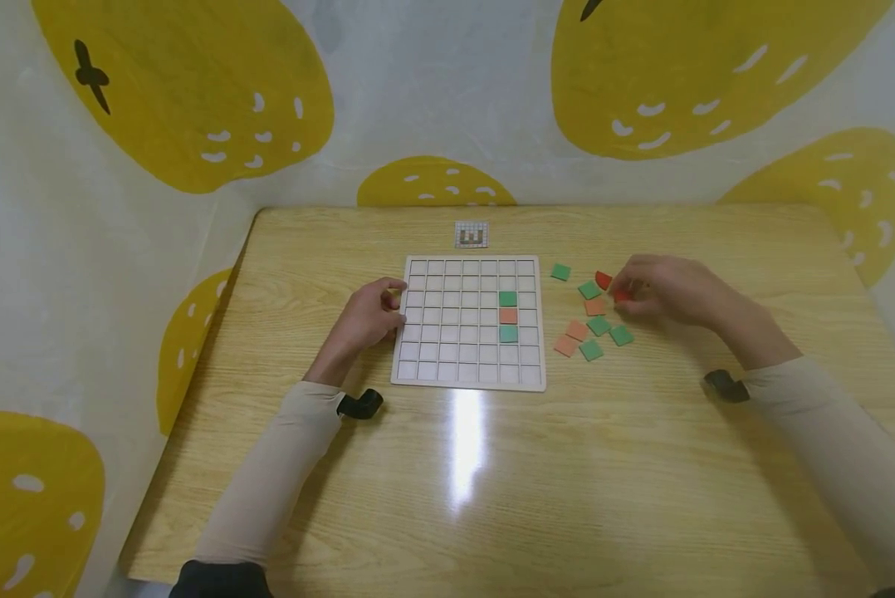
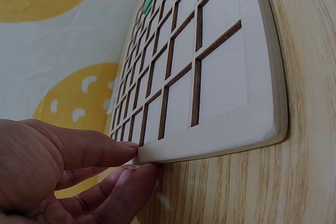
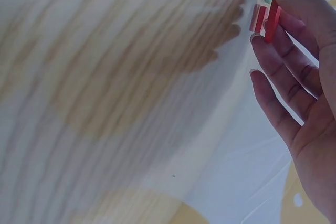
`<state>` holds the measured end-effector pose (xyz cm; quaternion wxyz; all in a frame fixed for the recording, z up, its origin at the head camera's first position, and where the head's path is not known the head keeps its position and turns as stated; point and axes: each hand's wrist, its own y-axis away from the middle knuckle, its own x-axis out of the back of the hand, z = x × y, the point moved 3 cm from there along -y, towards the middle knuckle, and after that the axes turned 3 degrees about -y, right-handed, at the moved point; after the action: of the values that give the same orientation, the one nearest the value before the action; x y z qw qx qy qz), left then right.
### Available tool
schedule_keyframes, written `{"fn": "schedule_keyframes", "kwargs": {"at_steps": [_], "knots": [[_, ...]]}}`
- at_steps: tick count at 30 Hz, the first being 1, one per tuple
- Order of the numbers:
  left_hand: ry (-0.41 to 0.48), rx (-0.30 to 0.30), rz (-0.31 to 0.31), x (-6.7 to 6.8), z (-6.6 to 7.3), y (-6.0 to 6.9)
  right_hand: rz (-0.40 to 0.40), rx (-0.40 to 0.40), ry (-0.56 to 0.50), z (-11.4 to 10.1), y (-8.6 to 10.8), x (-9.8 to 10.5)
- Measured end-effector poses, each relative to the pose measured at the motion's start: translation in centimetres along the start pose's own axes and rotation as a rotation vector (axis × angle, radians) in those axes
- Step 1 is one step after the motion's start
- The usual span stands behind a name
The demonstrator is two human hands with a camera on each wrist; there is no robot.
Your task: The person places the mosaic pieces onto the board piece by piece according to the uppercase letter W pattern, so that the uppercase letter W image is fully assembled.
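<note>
Presently | red piece (image 3: pixel 273 23) (thin, flat) — right hand (image 1: pixel 660 286) pinching | pale gridded board (image 1: pixel 452 316) — left hand (image 1: pixel 364 317) gripping

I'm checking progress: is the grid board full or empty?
Mostly empty: the grid board holds two green tiles and one orange tile; the rest is bare.

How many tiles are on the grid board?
3, all in the second column from the right on the grid board, head view: a green tile, an orange tile below it, a teal-green tile lowest. No cell looks hidden.
</note>
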<state>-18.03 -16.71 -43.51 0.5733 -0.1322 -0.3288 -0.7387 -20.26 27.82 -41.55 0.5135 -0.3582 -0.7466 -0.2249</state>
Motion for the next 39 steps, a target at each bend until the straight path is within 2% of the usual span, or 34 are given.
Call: {"fn": "schedule_keyframes", "kwargs": {"at_steps": [8, 22, 30, 39], "knots": [[0.001, -0.002, -0.002, 0.0, 0.2, 0.2, -0.007, 0.046, -0.032, -0.6, -0.6, 0.2], [0.023, -0.024, -0.001, 0.1, 0.2, 0.1, -0.031, 0.072, -0.031, -2.2, -1.8, 0.3], [0.022, -0.017, -0.004, 0.0, 0.0, 0.0, -0.054, 0.092, -0.045, -3.4, -2.8, 0.4], [0.016, -0.030, 0.006, -0.1, -0.2, -0.1, -0.062, 0.107, -0.012, -4.6, -4.0, -0.1]]}}
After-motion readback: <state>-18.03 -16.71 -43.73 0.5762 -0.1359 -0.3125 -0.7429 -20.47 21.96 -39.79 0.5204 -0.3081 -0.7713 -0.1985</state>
